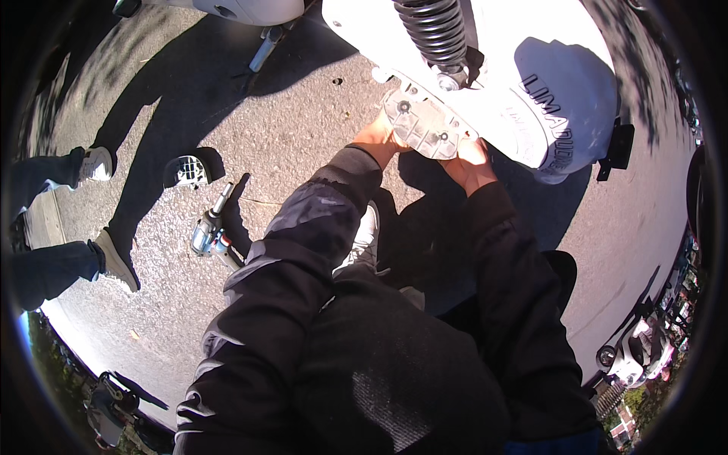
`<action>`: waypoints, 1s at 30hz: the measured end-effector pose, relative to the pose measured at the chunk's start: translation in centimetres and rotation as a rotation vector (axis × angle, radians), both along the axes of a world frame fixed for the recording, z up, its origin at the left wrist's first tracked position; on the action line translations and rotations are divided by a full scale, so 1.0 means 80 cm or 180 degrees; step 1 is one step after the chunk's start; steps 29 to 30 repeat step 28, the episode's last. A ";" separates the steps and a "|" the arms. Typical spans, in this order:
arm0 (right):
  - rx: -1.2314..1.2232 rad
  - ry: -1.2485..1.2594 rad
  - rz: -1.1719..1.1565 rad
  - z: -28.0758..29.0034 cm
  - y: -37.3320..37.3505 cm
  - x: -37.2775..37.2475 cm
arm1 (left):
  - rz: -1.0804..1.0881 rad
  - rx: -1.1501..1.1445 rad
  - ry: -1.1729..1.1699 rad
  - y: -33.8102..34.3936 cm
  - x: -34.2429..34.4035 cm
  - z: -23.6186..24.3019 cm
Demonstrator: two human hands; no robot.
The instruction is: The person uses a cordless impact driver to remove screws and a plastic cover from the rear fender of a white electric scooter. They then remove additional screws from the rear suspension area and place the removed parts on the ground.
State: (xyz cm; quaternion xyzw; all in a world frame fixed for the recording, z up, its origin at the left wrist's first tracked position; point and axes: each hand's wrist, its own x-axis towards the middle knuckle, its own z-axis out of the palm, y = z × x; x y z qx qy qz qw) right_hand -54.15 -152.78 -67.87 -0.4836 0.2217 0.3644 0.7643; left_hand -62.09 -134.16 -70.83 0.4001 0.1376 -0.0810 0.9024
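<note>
A pale, ribbed cover plate (422, 127) with bolt holes lies against the side of a white scooter (497, 114), under its black coil-spring shock absorber (434, 34). My left hand (381, 138) grips the plate's left edge, its fingertips partly hidden behind it. From the lower right, my right hand (470, 164) holds the plate's near edge, with most of its fingers tucked underneath. What is behind the plate cannot be seen.
On the pavement to my left lie a blue-and-grey cordless power tool (211, 231) and a small white slotted part (188, 171). Another person's shoes (114, 262) stand at the far left. A scooter's stand or peg (265, 49) juts out at the top. More scooters (644, 353) are parked at the lower right.
</note>
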 end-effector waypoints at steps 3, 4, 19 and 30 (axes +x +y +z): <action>0.0491 -0.0152 0.0229 -0.001 -0.002 0.001 | -0.0145 0.1525 -0.0207 0.003 -0.027 -0.011; 0.0461 -0.0124 0.0236 -0.002 -0.004 0.002 | -0.0169 0.1776 -0.0264 0.004 -0.032 -0.013; 0.0304 -0.0096 0.0324 -0.012 -0.012 0.001 | -0.0113 0.1128 -0.0804 -0.006 0.040 0.013; 0.0331 -0.0125 0.0109 -0.033 -0.024 0.006 | -0.0400 0.4215 -0.1569 0.021 -0.041 -0.041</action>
